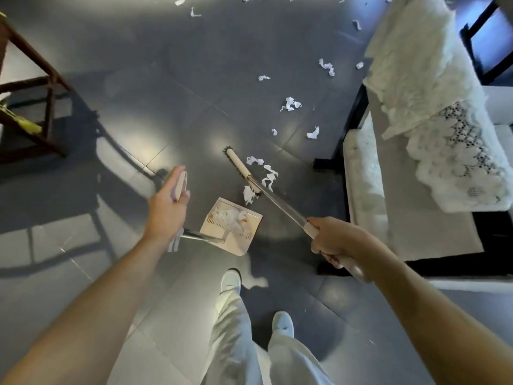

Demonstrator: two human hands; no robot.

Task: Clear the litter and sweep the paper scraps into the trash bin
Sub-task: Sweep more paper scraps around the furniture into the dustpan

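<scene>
My right hand grips the pale handle of a broom whose brush head rests on the dark tiled floor. White paper scraps lie against the brush. My left hand holds the pale grip of a long-handled dustpan, which sits on the floor just in front of my feet and holds white scraps. More paper scraps are scattered further ahead and toward the right. No trash bin is in view.
A sofa draped with a white fluffy throw and a white rug fill the right side. A dark wooden chair frame stands at the left. My white shoes are below the dustpan.
</scene>
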